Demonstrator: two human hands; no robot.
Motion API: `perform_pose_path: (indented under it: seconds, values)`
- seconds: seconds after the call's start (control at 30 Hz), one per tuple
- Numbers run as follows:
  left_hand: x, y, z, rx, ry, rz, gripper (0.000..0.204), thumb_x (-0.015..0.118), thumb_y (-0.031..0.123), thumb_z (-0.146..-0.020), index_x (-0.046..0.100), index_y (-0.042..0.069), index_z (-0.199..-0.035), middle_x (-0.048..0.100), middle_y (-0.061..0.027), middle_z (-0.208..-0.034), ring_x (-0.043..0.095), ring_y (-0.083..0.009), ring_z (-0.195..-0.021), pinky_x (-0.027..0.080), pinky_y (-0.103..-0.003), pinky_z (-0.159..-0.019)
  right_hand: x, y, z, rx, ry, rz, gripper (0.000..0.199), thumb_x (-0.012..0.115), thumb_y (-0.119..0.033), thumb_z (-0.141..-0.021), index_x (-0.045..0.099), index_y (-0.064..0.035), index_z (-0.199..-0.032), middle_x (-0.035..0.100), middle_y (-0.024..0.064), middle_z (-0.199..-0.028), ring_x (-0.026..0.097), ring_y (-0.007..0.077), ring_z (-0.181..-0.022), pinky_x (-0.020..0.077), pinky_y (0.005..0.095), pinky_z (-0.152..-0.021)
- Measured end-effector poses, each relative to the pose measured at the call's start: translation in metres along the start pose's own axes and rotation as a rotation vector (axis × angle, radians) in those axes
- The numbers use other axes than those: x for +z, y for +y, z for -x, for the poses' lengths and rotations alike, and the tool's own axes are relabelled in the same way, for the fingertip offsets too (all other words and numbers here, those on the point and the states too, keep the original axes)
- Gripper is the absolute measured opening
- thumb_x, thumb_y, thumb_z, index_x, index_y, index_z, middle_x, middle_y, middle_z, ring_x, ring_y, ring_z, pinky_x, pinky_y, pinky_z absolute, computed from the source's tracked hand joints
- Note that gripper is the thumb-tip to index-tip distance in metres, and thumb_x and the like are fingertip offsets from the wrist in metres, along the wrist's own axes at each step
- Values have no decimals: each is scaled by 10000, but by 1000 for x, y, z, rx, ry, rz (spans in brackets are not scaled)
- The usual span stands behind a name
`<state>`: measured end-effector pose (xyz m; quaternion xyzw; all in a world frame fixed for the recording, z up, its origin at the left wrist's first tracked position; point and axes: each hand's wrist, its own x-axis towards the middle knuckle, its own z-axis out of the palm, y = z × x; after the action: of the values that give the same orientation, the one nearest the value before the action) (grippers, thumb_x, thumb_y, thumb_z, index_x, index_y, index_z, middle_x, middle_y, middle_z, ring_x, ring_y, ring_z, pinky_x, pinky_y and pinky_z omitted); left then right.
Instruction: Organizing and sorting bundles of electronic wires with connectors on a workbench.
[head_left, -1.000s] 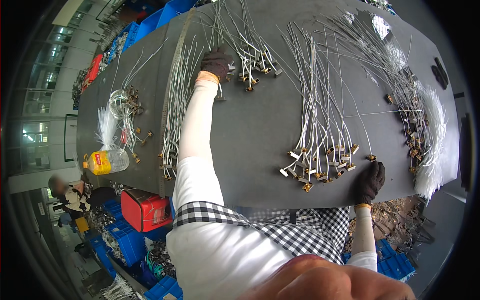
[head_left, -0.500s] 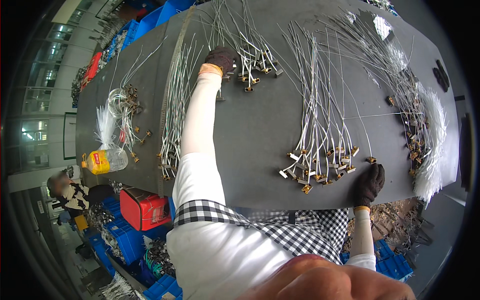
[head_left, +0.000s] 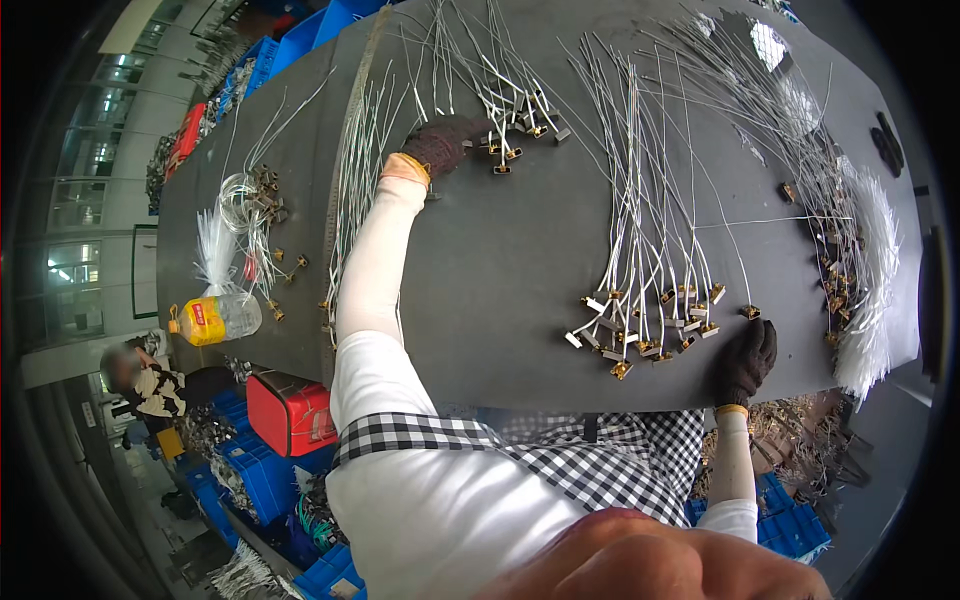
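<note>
My left hand [head_left: 440, 145], in a dark knitted glove, reaches to the far side of the table. Its fingers stretch rightward to the edge of a far bunch of thin wires with small metal end connectors [head_left: 503, 168]; I see nothing held in it. Lying at the near table edge is my right hand [head_left: 748, 365], also gloved, fingers pointing forward and apparently holding nothing. Just beyond its fingertips rests a single wire's brass-coloured connector [head_left: 750, 312]. To its left, a larger bunch of wires [head_left: 632, 190] spreads out, connectors toward me.
Another wire bunch [head_left: 352, 190] lies along a long metal ruler [head_left: 345, 130]. At left are a coiled wire bundle [head_left: 238, 200] and a clear bottle with yellow label [head_left: 215, 320]. White ties [head_left: 868, 290] and more wires line the right. A red case [head_left: 290, 413] stands below.
My left hand has shifted slightly down and left, its fingers now extended toward the far connectors. My right hand stays by the single connector. The whole view has shifted slightly.
</note>
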<state>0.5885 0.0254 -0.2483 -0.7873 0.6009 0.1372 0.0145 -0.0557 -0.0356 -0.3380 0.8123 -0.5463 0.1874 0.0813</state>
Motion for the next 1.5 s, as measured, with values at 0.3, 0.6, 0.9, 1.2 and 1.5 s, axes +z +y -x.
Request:
perform_pose_path:
  seconds: [0.3,0.6,0.9,1.2,1.5]
  values:
    - [0,10,-6,-36,-25,-90,711,596,-96,-838,604,304,-1426,639,-107,-1359,605,-330,-1290,500,-450,-1068,2,1,0,3,48,-12,409,629,-137,-925,578,-76,-1326,557,184,-1388,514,407,-1299,414,511,-1095]
    - [7,11,5,69,234,-352,381,635,279,-957,668,320,-1334,488,-58,-1530,421,-275,-1437,398,-429,-1164,2,5,0,20,9,-23,441,598,-176,-967,554,-74,-1394,554,192,-1419,514,410,-1314,410,509,-1113]
    - [5,8,-26,156,118,-388,343,723,192,-876,716,179,-1218,545,-33,-1485,532,-304,-1300,471,-421,-1100,4,5,2,34,-4,-1,462,588,-179,-966,547,-87,-1416,536,185,-1447,496,407,-1336,398,512,-1124]
    - [27,-9,-37,160,176,-288,425,751,155,-842,675,157,-1261,605,-63,-1395,572,-341,-1234,496,-447,-1059,2,4,0,25,22,-8,454,610,-175,-937,552,-93,-1380,548,173,-1411,501,395,-1323,398,515,-1113]
    - [29,-16,-34,124,162,-60,482,733,111,-842,608,138,-1306,692,-134,-1174,664,-377,-1125,526,-452,-965,4,7,1,11,27,10,461,621,-178,-931,552,-95,-1379,557,165,-1407,495,389,-1332,397,515,-1116]
